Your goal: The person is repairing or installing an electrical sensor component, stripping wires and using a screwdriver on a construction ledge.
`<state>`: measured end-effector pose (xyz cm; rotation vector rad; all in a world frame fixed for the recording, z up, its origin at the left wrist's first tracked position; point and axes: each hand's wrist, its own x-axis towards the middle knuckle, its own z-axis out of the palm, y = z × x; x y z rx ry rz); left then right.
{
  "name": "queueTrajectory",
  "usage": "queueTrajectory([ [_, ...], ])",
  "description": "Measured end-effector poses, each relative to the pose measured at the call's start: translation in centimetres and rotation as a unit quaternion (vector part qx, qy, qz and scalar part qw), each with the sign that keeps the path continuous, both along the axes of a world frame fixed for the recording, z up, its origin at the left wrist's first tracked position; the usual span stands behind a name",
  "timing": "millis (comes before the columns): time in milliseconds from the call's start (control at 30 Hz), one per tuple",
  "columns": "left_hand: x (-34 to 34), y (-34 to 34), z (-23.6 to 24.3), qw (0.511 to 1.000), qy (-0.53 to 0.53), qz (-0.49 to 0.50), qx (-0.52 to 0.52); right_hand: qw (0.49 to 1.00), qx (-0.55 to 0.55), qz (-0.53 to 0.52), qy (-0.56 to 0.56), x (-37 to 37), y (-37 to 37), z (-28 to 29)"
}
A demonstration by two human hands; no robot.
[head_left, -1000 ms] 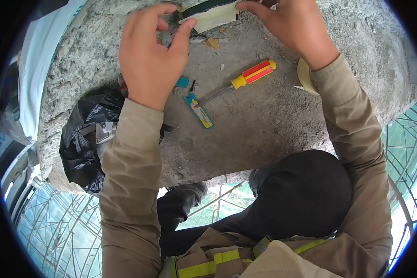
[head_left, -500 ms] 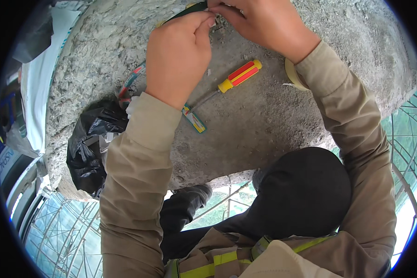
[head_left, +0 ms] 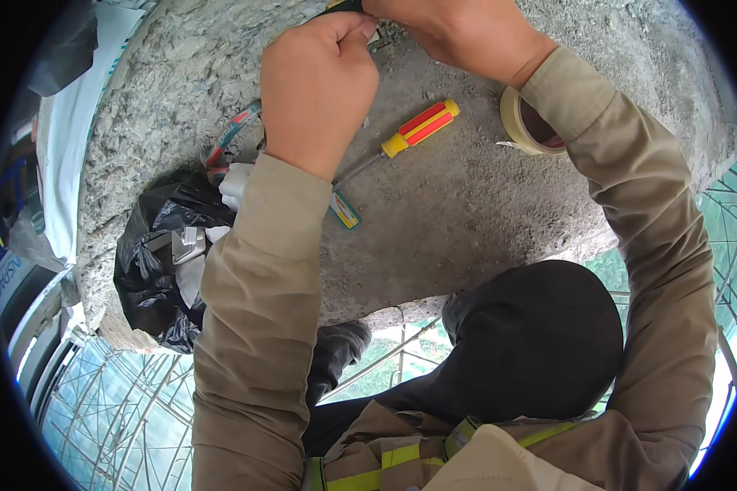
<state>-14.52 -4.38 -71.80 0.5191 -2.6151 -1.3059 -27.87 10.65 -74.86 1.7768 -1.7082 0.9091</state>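
Observation:
At the top edge of the picture, my left hand point(head_left: 319, 102) is closed in a pinch, thumb against the bent fingers. Just right of it my right hand point(head_left: 467, 37) is closed too, its fingertips meeting those of the left. A dark green, strip-like thing point(head_left: 345, 6) shows at the fingertips, mostly cut off by the edge. What exactly the fingers grip is hidden. Below the hands, a screwdriver point(head_left: 422, 128) with a red and yellow handle lies on the rough concrete. Its shaft runs toward a small green and yellow packet point(head_left: 345, 211) beside my left wrist.
A roll of tape point(head_left: 514, 123) rests near my right cuff. To the left, a black plastic bag point(head_left: 143, 278) holds grey and white pieces, with a red and teal curved handle point(head_left: 231, 141) above it. The concrete ledge point(head_left: 434, 254) ends before my knee; scaffold bars and green netting show below.
Both hands have shifted slightly upward in the picture, and my right forearm has swung right, uncovering more of the tape roll. My left forearm has moved a little right, showing more of the bag.

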Motion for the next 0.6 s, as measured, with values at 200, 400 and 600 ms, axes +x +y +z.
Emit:
queueTrajectory([
  [200, -0.1, 1.1, 3.0, 0.996, 0.045, -0.028, -0.075, 0.999, 0.046, -0.013, -0.016, 0.5, 0.3, 0.7],
  [400, 0.0, 0.4, 2.3, 0.991, 0.078, -0.038, -0.1, 0.994, 0.105, -0.011, -0.019, 0.8, 0.3, 1.8],
  [600, 0.1, -0.6, 0.3, 0.985, 0.079, -0.044, -0.148, 0.996, -0.027, 0.046, -0.078, 0.4, -0.3, 0.0],
])
